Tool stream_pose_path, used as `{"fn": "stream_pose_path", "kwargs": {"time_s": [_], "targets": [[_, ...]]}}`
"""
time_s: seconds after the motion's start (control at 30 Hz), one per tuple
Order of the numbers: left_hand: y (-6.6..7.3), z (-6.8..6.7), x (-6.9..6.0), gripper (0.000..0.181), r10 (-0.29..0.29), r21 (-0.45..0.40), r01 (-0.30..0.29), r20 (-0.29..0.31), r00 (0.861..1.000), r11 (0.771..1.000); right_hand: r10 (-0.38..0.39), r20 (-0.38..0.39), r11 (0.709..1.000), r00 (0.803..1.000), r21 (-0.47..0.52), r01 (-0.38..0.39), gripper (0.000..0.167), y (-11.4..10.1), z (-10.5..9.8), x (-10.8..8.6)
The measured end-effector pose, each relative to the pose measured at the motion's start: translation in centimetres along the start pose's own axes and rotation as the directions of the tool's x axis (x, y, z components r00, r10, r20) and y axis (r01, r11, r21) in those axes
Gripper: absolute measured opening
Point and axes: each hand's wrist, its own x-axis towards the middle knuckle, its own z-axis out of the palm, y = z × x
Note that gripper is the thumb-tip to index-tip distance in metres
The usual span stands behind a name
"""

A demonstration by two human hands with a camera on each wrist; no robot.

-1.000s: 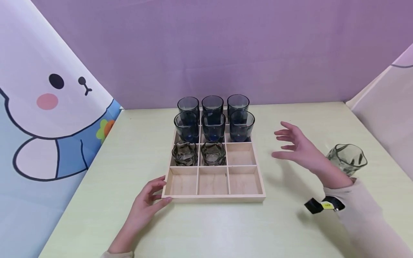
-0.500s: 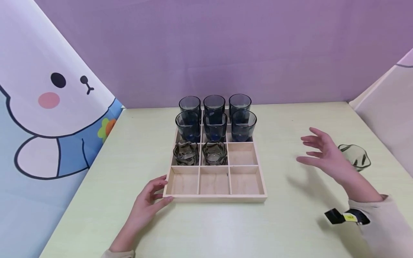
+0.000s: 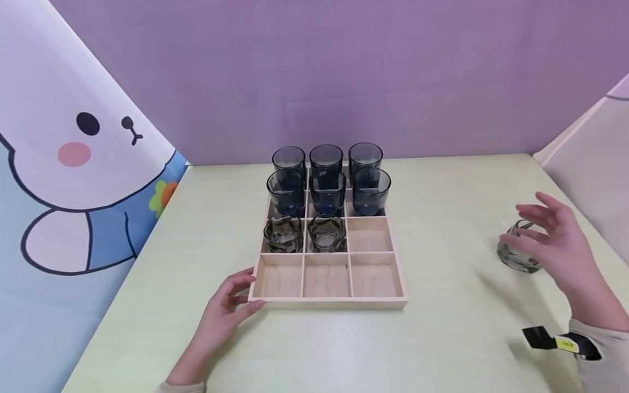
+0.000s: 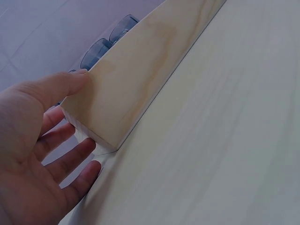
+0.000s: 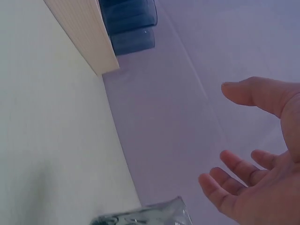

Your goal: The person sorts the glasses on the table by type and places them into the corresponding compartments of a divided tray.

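Note:
My left hand [image 3: 227,307] pinches the near left corner of a wooden compartment tray [image 3: 326,303], thumb on the front face and fingers along the side; the left wrist view shows this corner close up. Two short wavy smoky glasses, one on the left [image 3: 283,234] and one in the middle [image 3: 327,234], stand in the third row from the back. A clear wavy glass [image 3: 515,261] stands on the table at the right. My right hand [image 3: 565,251] hovers above and partly in front of it, fingers spread apart from the thumb. In the right wrist view, a gap separates fingers and glass.
Several taller blue glasses [image 3: 371,196] fill the tray's two back rows. The third row's right compartment [image 3: 369,234] and the front row hold nothing. A purple cloth [image 3: 344,76] hangs behind the pale table [image 3: 442,202], with a cartoon-printed cloth [image 3: 59,218] at the left.
My right hand has moved right, from beside the tray to over the clear glass, with its fingers still spread. My left hand stays at the tray's corner.

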Motion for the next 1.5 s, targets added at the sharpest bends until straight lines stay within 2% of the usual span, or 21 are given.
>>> {"fn": "stream_pose_path", "kwargs": {"time_s": [0.1, 0.17, 0.23, 0.3, 0.37, 0.47, 0.63, 0.8, 0.93, 1.03, 1.1, 1.13, 1.17, 1.2, 1.3, 1.5], "targets": [[-0.1, 0.0, -0.1, 0.044, 0.012, -0.009, -0.013, -0.002, 1.0, 1.0, -0.031, -0.092, 0.999, 0.995, -0.031, 0.029, 0.091, -0.3, -0.3, -0.1], [-0.1, 0.0, -0.1, 0.044, 0.017, -0.012, -0.017, -0.002, 1.0, 1.0, -0.04, -0.152, 0.993, 0.988, -0.112, 0.023, 0.09, -0.5, -0.6, -0.1], [-0.1, 0.1, -0.1, 0.045, 0.019, -0.015, -0.019, -0.003, 1.0, 1.0, -0.041, -0.201, 0.969, 0.979, -0.248, -0.01, 0.09, -0.6, -0.9, -0.2], [-0.1, 0.1, -0.1, 0.045, 0.02, -0.016, -0.02, -0.002, 1.0, 1.0, -0.035, -0.237, 0.932, 0.971, -0.359, -0.054, 0.091, -0.6, -1.3, -0.3], [-0.2, 0.1, -0.1, 0.045, 0.021, -0.019, -0.021, -0.002, 1.0, 1.0, -0.026, -0.263, 0.897, 0.965, -0.432, -0.094, 0.091, -0.4, -1.6, -0.5], [-0.2, 0.1, -0.1, 0.045, 0.023, -0.023, -0.023, -0.001, 1.0, 0.999, -0.001, -0.285, 0.868, 0.959, -0.477, -0.14, 0.094, 0.2, -2.1, -0.6], [-0.1, 0.1, -0.1, 0.044, 0.023, -0.021, -0.023, -0.003, 1.0, 1.0, 0.068, -0.258, 0.824, 0.964, -0.53, -0.2, 0.101, 1.7, -3.1, -0.8], [0.0, 0.1, -0.1, 0.044, 0.0, -0.008, 0.0, -0.001, 1.0, 1.0, 0.143, -0.228, 0.83, 0.963, -0.502, -0.242, 0.103, 2.9, -3.5, -1.0], [0.1, 0.0, -0.1, 0.044, -0.014, 0.006, 0.014, -0.003, 1.0, 1.0, 0.164, -0.245, 0.854, 0.955, -0.449, -0.262, 0.101, 3.4, -3.7, -1.0], [0.2, 0.0, -0.1, 0.044, -0.02, 0.012, 0.02, -0.005, 1.0, 1.0, 0.168, -0.232, 0.942, 0.958, -0.247, -0.225, 0.101, 3.9, -4.0, -0.8], [0.2, 0.0, -0.1, 0.043, -0.022, 0.011, 0.022, -0.007, 1.0, 1.0, 0.176, -0.196, 0.973, 0.965, -0.112, -0.2, 0.101, 4.3, -4.2, -0.6], [0.2, 0.0, -0.1, 0.043, -0.024, 0.012, 0.024, -0.007, 1.0, 1.0, 0.179, -0.177, 0.98, 0.968, -0.054, -0.191, 0.1, 4.5, -4.3, -0.5], [0.2, 0.0, -0.1, 0.043, -0.025, 0.013, 0.025, -0.007, 1.0, 1.0, 0.184, -0.156, 0.983, 0.97, 0.002, -0.186, 0.099, 4.8, -4.4, -0.5], [0.2, 0.0, -0.1, 0.043, -0.025, 0.013, 0.026, -0.006, 1.0, 1.0, 0.186, -0.141, 0.983, 0.972, 0.013, -0.186, 0.096, 5.0, -4.4, -0.5], [0.2, 0.0, -0.1, 0.043, -0.025, 0.009, 0.025, -0.004, 1.0, 1.0, 0.194, -0.117, 0.981, 0.974, 0.009, -0.195, 0.089, 5.6, -4.7, -0.4], [0.2, 0.0, -0.1, 0.043, -0.021, 0.01, 0.021, -0.003, 1.0, 1.0, 0.191, -0.091, 0.981, 0.977, 0.002, -0.192, 0.088, 6.0, -5.1, -0.1]]}}
